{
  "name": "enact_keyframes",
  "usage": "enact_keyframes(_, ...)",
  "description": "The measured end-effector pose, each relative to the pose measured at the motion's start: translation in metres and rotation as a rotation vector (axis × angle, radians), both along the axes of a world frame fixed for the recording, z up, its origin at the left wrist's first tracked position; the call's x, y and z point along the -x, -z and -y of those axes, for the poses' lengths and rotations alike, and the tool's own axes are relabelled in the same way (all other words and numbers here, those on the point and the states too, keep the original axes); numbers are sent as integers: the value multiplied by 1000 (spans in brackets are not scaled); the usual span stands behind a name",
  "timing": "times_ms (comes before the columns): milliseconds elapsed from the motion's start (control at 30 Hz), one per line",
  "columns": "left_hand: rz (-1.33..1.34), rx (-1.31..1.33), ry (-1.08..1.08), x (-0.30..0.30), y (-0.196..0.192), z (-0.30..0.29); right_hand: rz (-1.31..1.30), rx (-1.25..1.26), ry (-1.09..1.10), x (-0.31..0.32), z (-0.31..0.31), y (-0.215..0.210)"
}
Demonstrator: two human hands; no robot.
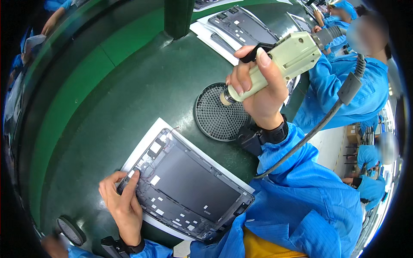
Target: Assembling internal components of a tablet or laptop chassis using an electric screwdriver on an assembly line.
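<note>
My right hand [264, 88] is wrapped round a pale cream electric screwdriver [297, 52], thumb and fingers about its body near a black lever. The screwdriver's tip end slants down to the left over a round black screw tray [217, 118] full of small holes. The bit itself is hard to make out. My left hand [122, 200] grips the left edge of a dark grey device housing [193, 176], thumb on its upper face and fingers at the rim. White stickers, thin wires and small parts dot the housing, which lies on a white sheet [148, 133].
From the screwdriver a thick grey cable [309, 133] runs past my right sleeve. More housings [243, 28] lie on white sheets at the far side, beside a dark green post [177, 19]. Another round black tray [71, 230] stands lower left. Co-workers in blue [344, 90] sit close on the right.
</note>
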State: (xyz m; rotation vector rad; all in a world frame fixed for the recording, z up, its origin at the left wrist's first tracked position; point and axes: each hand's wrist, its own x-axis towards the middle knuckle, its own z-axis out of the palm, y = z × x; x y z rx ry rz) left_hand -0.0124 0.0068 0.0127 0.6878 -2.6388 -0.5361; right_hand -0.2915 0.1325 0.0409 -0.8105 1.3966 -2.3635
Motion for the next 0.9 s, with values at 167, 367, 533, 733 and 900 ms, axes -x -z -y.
enact_keyframes(167,-13,-8,-7,0,0,1,18,-3,1,0,0,-1)
enact_keyframes(367,-97,-58,-12,1,-1,3,-94,-121,-27,-3,-3,-3)
enact_keyframes(533,-109,-69,-56,-21,-10,10,-63,64,-152,-7,1,-9)
enact_keyframes(733,-214,-215,73,-16,4,32,-164,193,-476,-26,-11,-56)
enact_keyframes(900,-216,-210,14,-35,7,29,-190,141,-925,-87,56,-36)
